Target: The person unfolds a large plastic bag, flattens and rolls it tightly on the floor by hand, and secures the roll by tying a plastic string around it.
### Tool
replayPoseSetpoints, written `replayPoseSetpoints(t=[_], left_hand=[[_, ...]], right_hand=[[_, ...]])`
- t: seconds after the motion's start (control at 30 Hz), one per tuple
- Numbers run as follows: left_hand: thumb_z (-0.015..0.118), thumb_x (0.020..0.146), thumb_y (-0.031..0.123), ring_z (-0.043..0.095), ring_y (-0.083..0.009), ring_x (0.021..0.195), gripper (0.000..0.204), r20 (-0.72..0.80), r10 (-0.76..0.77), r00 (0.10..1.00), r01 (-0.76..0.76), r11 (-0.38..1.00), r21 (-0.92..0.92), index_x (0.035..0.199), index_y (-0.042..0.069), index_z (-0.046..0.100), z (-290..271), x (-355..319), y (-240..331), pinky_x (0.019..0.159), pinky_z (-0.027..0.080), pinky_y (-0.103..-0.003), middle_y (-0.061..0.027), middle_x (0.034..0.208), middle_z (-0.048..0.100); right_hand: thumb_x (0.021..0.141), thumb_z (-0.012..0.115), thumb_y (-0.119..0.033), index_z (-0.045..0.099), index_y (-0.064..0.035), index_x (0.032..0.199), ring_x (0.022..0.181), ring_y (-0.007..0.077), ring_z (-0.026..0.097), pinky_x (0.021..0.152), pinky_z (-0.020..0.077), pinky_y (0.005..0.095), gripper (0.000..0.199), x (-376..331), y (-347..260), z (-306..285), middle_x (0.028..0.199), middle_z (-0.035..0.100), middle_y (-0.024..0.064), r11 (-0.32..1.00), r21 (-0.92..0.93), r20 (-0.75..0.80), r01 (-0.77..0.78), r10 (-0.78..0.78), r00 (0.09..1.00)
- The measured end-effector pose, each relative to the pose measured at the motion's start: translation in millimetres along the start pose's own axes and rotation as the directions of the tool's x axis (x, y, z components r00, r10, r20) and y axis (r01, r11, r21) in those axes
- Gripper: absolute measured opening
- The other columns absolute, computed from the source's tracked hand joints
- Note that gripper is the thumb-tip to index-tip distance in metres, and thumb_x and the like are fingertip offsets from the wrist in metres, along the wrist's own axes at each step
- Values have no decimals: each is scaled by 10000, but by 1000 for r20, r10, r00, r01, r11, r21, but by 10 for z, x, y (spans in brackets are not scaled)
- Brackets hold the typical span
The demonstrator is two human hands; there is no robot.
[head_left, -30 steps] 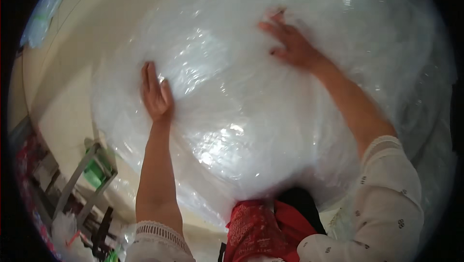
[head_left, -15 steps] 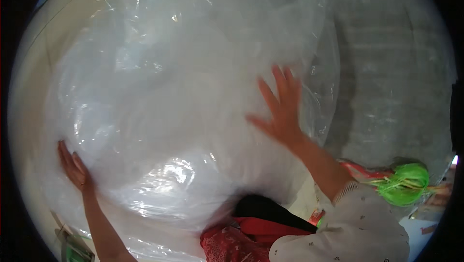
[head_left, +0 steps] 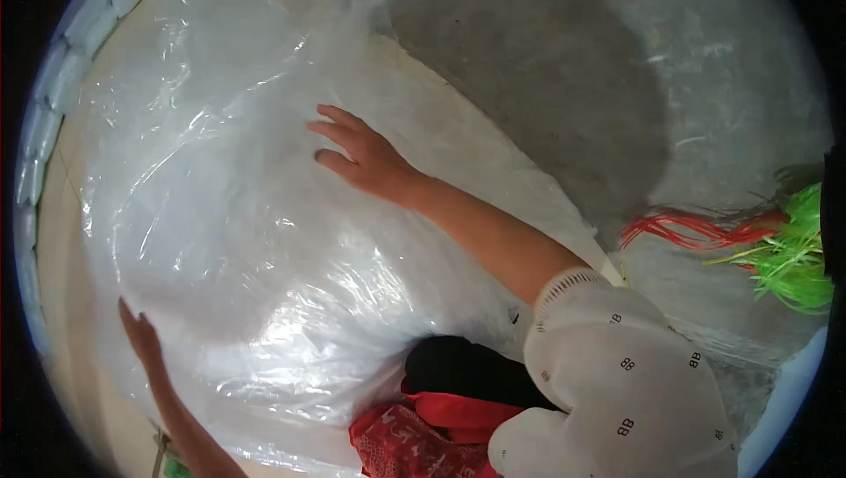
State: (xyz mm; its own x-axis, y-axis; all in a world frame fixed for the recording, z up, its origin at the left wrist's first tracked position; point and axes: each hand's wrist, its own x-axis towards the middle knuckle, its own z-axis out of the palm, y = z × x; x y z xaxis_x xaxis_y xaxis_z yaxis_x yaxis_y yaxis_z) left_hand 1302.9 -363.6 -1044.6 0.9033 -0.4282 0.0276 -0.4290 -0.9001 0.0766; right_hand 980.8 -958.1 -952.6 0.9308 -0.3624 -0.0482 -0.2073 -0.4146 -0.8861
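Note:
A big bundle wrapped in clear, shiny plastic sheeting (head_left: 256, 240) fills the left and middle of the head view. My right hand (head_left: 361, 156) lies flat on its upper right side, fingers spread and pointing left. My left hand (head_left: 141, 341) presses flat against the bundle's lower left edge, fingers pointing up. Neither hand grips anything; both rest open on the plastic. What is inside the bundle cannot be made out through the glare.
Grey concrete floor (head_left: 599, 64) shows at the upper right. Red and green plastic strips (head_left: 775, 244) lie at the right edge. A pale tiled wall (head_left: 40, 178) curves along the left. Red and black clothing (head_left: 441, 416) is at the bottom.
The view has swung so the bundle sits further left. My right hand has slid left and up across the plastic. My left hand stays low on the left side.

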Motion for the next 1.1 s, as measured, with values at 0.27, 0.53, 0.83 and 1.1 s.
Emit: replayPoseSetpoints(t=[0.27, 0.53, 0.83, 1.1], left_hand=[[831, 786, 217, 247, -342, 1517, 992, 109, 327, 939, -292, 922, -254, 1586, 73, 262, -1123, -1323, 4562, 1197, 205, -593, -137, 1644, 273], [815, 790, 333, 172, -419, 1527, 1084, 481, 161, 862, -251, 960, 128, 1595, 20, 160, -100, -1020, 4840, 1116, 297, -703, -185, 1670, 146], [642, 899, 232, 233, -361, 1523, 778, 356, 235, 905, -331, 913, 239, 1560, 2, 301, -31, -1031, 4824, 1096, 339, -666, -145, 1669, 178], [591, 956, 274, 298, -341, 1449, 705, 251, 331, 910, -367, 923, 115, 1505, -48, 289, 66, -1302, 4140, 1150, 332, -523, -172, 1574, 259]], right_hand=[[978, 537, -73, 655, -58, 1194, 1214, 301, 582, 1012, 454, 389, 247, -1392, 823, -2171, 1330, 604, 135, 904, -335, -473, -264, 81, 877], [1023, 492, -173, 448, -96, 1496, 1417, 267, 422, 1144, 377, 346, 481, -968, 1938, -1976, 1544, 448, 101, 888, -400, -23, -225, 236, 972], [1017, 427, -501, 321, -91, 1575, 1495, 250, 270, 1194, 275, 377, 700, -381, 1121, -1008, 1620, 299, 117, 587, 761, -174, -277, 596, 784], [899, 574, -590, 303, -78, 1575, 1523, 304, 166, 1226, 205, 438, 889, -789, -380, 350, 1649, 207, 154, 826, 550, -35, 121, -122, 992]])
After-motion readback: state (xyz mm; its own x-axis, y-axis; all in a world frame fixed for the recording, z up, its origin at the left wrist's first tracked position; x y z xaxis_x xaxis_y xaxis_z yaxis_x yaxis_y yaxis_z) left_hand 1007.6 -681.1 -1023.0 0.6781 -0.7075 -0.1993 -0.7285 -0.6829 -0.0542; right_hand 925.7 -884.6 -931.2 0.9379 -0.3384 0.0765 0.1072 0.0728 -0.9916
